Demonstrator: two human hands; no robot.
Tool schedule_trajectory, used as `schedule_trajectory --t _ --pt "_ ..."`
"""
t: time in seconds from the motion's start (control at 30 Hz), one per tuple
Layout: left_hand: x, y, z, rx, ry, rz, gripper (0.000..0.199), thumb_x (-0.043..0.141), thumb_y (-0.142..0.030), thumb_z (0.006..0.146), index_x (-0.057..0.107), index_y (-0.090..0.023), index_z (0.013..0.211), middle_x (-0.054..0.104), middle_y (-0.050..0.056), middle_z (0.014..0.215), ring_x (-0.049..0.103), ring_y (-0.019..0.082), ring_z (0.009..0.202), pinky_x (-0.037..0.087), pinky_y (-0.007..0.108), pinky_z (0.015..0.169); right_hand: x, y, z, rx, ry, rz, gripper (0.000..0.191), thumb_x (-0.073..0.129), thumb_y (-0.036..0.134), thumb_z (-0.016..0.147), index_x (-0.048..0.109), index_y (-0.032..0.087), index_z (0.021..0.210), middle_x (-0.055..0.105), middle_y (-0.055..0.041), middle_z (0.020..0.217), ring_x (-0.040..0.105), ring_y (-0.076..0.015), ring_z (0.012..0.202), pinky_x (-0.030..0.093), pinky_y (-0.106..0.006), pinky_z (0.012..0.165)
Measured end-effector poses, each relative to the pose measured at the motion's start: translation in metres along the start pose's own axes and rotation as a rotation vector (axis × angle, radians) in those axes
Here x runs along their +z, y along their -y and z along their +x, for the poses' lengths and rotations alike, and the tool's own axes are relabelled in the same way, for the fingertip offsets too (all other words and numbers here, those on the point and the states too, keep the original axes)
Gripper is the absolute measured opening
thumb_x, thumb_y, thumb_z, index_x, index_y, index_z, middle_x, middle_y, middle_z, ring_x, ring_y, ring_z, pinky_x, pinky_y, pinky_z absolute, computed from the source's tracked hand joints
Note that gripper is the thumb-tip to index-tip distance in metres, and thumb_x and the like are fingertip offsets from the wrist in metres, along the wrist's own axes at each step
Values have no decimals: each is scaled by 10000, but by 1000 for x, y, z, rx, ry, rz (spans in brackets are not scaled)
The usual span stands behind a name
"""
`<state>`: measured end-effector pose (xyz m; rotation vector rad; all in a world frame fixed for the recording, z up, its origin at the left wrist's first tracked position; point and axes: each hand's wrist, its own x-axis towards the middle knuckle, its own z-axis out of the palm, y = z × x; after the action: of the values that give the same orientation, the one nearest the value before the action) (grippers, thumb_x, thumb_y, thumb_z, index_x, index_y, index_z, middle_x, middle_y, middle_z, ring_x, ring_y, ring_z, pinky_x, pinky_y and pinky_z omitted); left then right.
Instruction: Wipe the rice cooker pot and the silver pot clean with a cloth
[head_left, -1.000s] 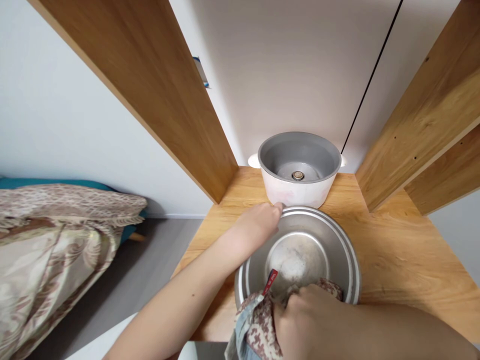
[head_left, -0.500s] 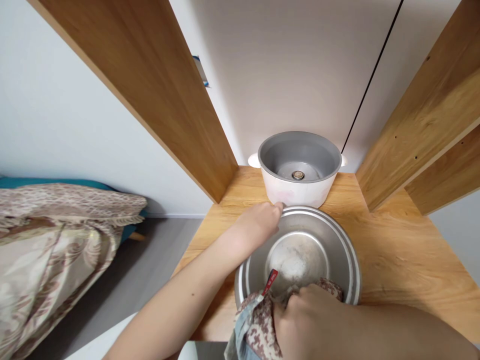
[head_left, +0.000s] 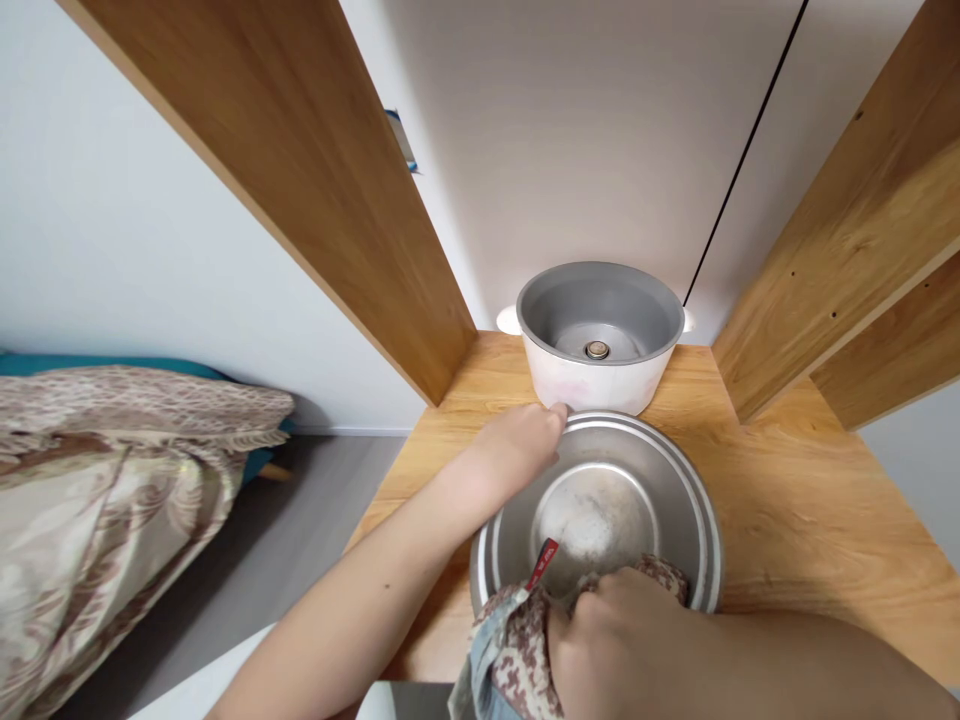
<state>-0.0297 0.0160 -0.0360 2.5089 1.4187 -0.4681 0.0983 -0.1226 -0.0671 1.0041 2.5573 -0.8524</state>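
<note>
A round metal lid or pan (head_left: 600, 510), grey with a raised ring in its centre, lies on the wooden tabletop (head_left: 787, 520). My left hand (head_left: 525, 440) is closed on its far left rim. Over its near part, my right hand (head_left: 615, 630) is closed on a brown patterned cloth (head_left: 517, 650) with a blue-grey edge and a red tag. The cloth touches the metal surface. Just behind stands a white pot (head_left: 592, 385) with a grey inside and small side handles; a small round metal piece (head_left: 597, 350) shows at its bottom.
Thick wooden posts rise at left (head_left: 322, 180) and right (head_left: 840, 260) of the table. A pale panel stands behind the pot. A sofa or bed with a patterned cover (head_left: 97, 540) is on the far left, beside grey floor.
</note>
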Motion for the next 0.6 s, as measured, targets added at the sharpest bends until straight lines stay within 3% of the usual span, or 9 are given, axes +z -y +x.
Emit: schedule_trajectory --t 0.33,0.6 --pt "3 4 0 27 -46 -48 332 682 -47 1040 774 -116 1351 896 246 1256 875 369 1174 648 405 987 -1 2 2 63 26 22 678 700 722 1111 849 91 1310 897 -225 1119 866 -366 873 536 -409 639" --pt "-1 2 0 26 -2 9 374 650 -36 1068 758 -118 1416 895 234 1317 875 355 1243 648 380 1012 6 -2 2 32 6 -4 612 747 690 1098 845 115 1286 902 -186 1112 863 -346 858 539 -395 623"
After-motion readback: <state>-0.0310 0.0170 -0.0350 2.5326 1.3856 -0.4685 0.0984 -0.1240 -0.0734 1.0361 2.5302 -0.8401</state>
